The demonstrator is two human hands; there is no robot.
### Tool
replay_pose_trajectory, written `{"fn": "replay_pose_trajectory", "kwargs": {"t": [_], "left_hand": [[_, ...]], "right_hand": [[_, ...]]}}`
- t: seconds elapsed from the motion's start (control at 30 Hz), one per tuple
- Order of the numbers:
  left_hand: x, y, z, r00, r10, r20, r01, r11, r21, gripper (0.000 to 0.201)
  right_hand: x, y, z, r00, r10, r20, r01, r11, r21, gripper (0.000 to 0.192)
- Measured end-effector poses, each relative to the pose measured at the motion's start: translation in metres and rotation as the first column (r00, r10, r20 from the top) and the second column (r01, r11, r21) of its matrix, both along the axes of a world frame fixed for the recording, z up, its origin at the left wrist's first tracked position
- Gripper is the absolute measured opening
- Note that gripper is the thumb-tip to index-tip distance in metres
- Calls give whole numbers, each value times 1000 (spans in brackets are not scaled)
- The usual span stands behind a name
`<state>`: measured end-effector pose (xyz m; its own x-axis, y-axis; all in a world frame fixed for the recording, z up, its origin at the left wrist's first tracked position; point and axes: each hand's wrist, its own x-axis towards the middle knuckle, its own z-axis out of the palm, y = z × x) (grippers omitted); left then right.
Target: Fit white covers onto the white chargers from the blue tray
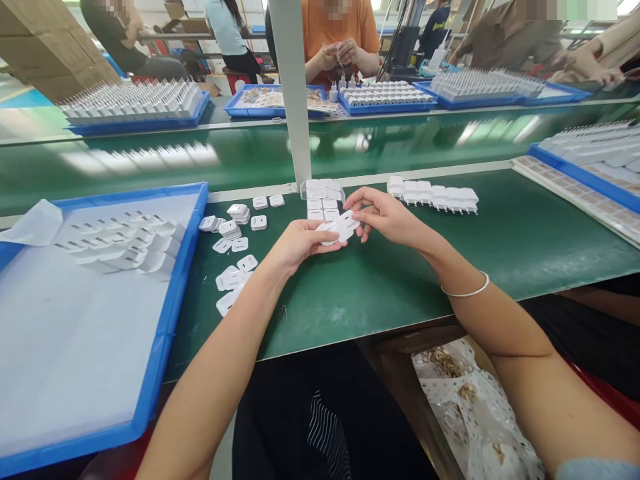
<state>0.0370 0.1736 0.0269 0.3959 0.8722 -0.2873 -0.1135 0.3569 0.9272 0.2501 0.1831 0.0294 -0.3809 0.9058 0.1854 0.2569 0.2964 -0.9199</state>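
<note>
Both hands have a grip on the same small white charger plug [340, 228]: the left hand [299, 245] is closed around it from below and the right hand [385, 215] pinches its other end with the fingertips, just above the green bench [380, 280]. Right behind it sits a little block of the same white plugs [323, 200], with a longer row [434, 196] off to the right. Loose white covers [235, 260] are scattered left of the hands, next to a blue tray [165, 333] holding more white parts. Across the bench a person in an orange shirt [340, 33] is handling something small too.
</note>
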Motion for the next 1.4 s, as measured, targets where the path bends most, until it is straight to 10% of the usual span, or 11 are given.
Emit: {"fn": "replay_pose_trajectory", "kwargs": {"t": [0.2,0.33,0.47,0.6,1.4], "left_hand": [[-5,4,-4,986,-169,-1,169,985,-25,22],[-4,3,-5,986,-167,28,169,983,-70,21],[-2,1,-2,998,-65,27,65,998,-17,18],[-1,1,0,999,-21,29,19,998,60,23],[-15,8,0,932,-336,135,340,941,-1,29]], "right_hand": [[0,-1,0,953,113,280,-209,916,343,18],[-9,-1,-8,977,33,211,-122,897,426,13],[-15,-2,-11,993,-115,4,114,983,142,17],[-14,-3,-8,982,-69,-177,26,971,-237,37],[1,3,3,990,42,-136,-57,992,-113,22]]}}
